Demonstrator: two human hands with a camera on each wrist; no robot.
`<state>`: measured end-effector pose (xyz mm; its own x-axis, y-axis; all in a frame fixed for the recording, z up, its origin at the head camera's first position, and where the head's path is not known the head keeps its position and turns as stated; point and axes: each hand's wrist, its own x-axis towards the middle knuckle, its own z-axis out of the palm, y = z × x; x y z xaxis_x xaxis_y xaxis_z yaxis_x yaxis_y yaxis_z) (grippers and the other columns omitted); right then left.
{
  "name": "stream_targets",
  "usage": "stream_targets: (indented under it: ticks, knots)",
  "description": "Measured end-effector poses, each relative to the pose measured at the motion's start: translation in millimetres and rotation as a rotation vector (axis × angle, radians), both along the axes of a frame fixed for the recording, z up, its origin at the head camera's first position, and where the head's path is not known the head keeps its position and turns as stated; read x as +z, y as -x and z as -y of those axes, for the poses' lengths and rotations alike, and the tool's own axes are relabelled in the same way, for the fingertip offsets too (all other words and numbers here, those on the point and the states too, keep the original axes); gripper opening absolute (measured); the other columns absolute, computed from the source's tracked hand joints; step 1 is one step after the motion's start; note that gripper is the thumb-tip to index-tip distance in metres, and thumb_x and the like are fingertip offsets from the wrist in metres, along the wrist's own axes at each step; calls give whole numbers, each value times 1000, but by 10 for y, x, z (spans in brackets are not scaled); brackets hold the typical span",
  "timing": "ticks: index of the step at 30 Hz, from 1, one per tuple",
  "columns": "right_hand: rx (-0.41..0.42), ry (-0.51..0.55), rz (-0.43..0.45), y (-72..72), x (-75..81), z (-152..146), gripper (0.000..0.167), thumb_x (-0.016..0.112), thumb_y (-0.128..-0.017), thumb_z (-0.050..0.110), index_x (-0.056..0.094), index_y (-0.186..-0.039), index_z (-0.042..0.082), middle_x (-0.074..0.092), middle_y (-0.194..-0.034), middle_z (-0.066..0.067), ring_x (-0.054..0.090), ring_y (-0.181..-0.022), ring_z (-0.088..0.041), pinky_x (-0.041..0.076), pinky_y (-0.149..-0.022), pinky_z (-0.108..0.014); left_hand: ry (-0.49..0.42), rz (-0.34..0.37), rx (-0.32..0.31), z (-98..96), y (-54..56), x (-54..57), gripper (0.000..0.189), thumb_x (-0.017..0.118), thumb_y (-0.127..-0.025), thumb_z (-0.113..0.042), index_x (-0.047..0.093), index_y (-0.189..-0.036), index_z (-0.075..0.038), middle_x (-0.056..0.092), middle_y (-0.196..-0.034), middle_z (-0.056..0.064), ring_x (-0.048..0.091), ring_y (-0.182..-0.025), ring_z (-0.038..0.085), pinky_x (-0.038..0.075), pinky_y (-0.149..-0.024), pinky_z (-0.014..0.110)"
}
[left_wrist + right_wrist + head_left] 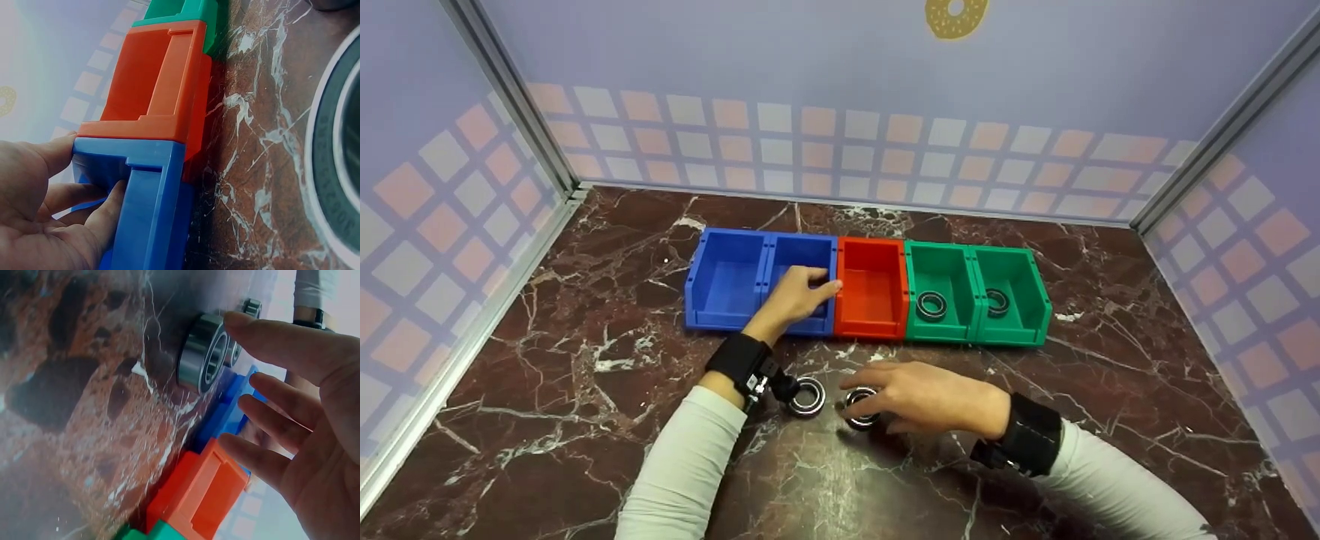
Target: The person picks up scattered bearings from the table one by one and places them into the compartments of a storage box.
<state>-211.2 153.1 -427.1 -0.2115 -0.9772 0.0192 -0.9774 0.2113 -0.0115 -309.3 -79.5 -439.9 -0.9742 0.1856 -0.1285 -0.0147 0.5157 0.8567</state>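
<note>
My left hand (799, 296) reaches into the second blue bin (152, 208). Its thumb lies at the rim beside the red bin (871, 292), and its fingers bend down inside the blue one. No object shows between thumb and fingers; part of the bin's inside is hidden by the hand. Below the left wrist, a ball bearing (808, 397) lies on the table. My right hand (926, 397) hovers over another ball bearing (202, 354) with its fingers spread. In the right wrist view, the thumb tip is close to that bearing's edge, and the other fingers stand apart from it.
The bins stand side by side in a row. On the left is another blue bin (727, 285). Two green bins are on the right, each with a bearing (931, 306) and a bearing (997, 302) inside. Patterned walls (840, 150) enclose the dark marbled table (585, 360).
</note>
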Motion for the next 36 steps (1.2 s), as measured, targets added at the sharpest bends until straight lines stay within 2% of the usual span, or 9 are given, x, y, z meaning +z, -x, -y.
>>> stream_targets:
  ticks: [5,11,20,26,36]
  knots:
    - [31,17,-3,-5,-47,35,61,86,-73,17,66,-129,29,57,-142,-4,57,-127,-21,53,-101,-34,1,0,-4,0,-8,2,58,59,-100,-31,46,-144,4,44,-152,21,38,-144,33,32,-120,44]
    - [22,1,32,-10,-100,59,56,82,-78,13,66,-129,29,56,-144,-3,56,-129,-20,50,-105,-34,1,10,6,-9,-8,0,58,59,-99,-32,46,-144,3,44,-152,20,39,-144,32,32,-120,43]
    - [-17,-62,51,-27,-148,76,60,74,-82,5,62,-133,33,52,-148,-1,54,-131,-21,55,-99,-35,19,-35,-11,-9,5,-7,56,60,-99,-29,47,-142,6,46,-149,23,40,-143,34,33,-120,44]
    - [-10,-58,43,-18,-188,76,60,74,-81,3,64,-131,33,54,-145,-1,55,-129,-20,55,-98,-34,18,-26,-12,-5,13,-8,57,59,-99,-30,47,-142,6,45,-150,22,39,-143,34,32,-120,43]
    - [-24,-42,59,-24,-209,90,47,69,-87,6,67,-127,31,58,-141,0,56,-128,-19,55,-99,-34,16,-18,-5,-4,8,-4,57,60,-99,-30,47,-143,5,45,-151,22,39,-144,33,32,-121,43]
